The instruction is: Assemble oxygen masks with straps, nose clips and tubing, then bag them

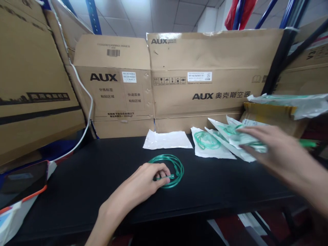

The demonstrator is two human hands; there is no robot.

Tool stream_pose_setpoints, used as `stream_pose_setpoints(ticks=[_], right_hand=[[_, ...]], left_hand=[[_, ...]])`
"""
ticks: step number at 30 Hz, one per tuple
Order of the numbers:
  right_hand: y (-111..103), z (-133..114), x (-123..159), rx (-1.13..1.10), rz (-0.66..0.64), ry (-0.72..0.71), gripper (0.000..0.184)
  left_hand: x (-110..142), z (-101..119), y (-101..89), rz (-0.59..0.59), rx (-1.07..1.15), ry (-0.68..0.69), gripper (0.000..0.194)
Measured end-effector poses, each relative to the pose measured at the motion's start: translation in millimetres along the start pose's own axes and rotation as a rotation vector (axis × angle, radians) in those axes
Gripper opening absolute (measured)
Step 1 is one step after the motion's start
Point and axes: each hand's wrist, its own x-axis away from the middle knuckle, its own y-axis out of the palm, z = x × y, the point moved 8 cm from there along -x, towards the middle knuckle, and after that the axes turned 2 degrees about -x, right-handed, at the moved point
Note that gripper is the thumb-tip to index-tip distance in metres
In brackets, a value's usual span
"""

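Observation:
A coil of green plastic tubing lies on the black tabletop. My left hand is closed on its left side, thumb and fingers pinching one end that has a clear connector. On the right, my right hand is smeared by motion, its thumb and fingers around a clear-and-white packet of green tubing. Beside it, more packets overlap on the table, including a flat packet with coiled green tubing. A white packet, with no tubing visible in it, lies behind the coil.
Cardboard panels stand along the table's back edge. At the left, a tablet-like device with an orange edge sits near a white cable. An open cardboard box at the right has another packet across its top.

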Motion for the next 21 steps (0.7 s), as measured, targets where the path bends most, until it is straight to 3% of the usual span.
stream_pose_setpoints(ticks=[1,4,6,11,21], right_hand=[[20,-8,-5,0.011,-0.032,-0.022,0.039],[98,-25,-7,-0.184,-0.454,0.033,0.042],[122,-38,-3,-0.289,-0.565,0.073,0.043],[124,-64,1,-0.392,-0.608,0.073,0.043],[130,-77,4,-0.389,-0.624,0.052,0.043]], left_hand=[[0,0,0.2,0.002,-0.004,0.004,0.020],[1,1,-0.5,0.014,-0.016,0.004,0.021],[2,3,-1.2,0.016,-0.012,-0.002,0.020],[1,7,-1.5,0.007,0.018,0.011,0.018],[1,8,-3.4,0.026,0.010,0.035,0.022]])
